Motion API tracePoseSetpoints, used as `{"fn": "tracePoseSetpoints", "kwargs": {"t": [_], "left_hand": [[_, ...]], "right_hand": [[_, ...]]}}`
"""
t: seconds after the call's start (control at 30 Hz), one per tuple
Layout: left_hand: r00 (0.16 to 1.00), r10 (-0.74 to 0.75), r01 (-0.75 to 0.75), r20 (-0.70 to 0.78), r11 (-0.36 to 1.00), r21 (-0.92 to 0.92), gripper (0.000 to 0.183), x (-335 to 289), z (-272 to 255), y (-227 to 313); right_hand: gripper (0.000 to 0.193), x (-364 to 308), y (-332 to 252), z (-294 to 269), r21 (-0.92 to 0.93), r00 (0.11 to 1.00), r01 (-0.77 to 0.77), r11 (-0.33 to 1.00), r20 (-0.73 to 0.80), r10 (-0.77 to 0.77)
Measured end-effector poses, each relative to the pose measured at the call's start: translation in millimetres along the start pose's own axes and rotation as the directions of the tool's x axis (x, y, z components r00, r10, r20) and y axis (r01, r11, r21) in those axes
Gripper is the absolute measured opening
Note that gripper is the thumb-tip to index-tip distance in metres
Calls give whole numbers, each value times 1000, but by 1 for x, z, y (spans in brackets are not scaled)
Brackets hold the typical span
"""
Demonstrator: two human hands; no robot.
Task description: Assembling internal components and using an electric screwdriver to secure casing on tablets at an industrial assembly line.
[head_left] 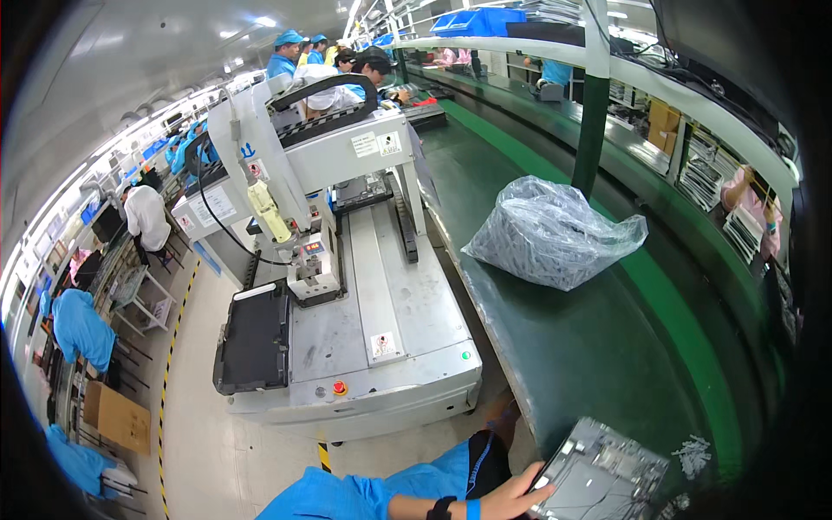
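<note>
At the lower edge my left hand (513, 496) grips the left side of an opened laptop base (598, 472), its fingers closed on the edge. The base is a grey tray-like chassis with circuit boards and thin black cables exposed, lying tilted over the near end of the green workbench (555, 347). My right hand is not in view. Just right of the base lies a small heap of pale slim parts (693, 456). Farther up the bench sits a clear plastic bag (559, 234) filled with many small grey pieces.
Left of the bench stands a grey gantry machine (425, 381) with a red stop button (340, 388) and a black tray (253, 338). A green post (592, 130) rises behind the bag. People in blue (290, 56) work farther along; a cardboard box (119, 416) stands at far left.
</note>
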State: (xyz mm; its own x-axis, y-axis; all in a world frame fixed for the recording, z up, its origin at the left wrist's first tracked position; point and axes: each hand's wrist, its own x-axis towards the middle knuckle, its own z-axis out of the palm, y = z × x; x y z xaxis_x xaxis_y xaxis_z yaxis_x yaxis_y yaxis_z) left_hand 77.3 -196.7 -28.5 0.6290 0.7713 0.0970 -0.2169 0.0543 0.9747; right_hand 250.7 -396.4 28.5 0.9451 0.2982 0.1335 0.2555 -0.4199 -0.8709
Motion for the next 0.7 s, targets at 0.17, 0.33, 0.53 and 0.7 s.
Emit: {"fn": "tracePoseSetpoints", "kwargs": {"t": [0.17,0.33,0.53,0.7], "left_hand": [[866,-343,444,363,862,-244,45,94,-32,87],[889,-273,425,369,793,-436,59,186,-47,72],[802,329,-598,499,459,658,51,169,-59,24],[864,363,-492,349,461,738,29,170,-69,31]], "right_hand": [[45,38,-84,20,645,892,-442,623,387,232],[23,128,-52,45,626,775,-631,459,541,328],[28,261,-5,47,708,910,-406,577,372,184],[26,326,-27,135,688,972,-226,689,118,202]]}}
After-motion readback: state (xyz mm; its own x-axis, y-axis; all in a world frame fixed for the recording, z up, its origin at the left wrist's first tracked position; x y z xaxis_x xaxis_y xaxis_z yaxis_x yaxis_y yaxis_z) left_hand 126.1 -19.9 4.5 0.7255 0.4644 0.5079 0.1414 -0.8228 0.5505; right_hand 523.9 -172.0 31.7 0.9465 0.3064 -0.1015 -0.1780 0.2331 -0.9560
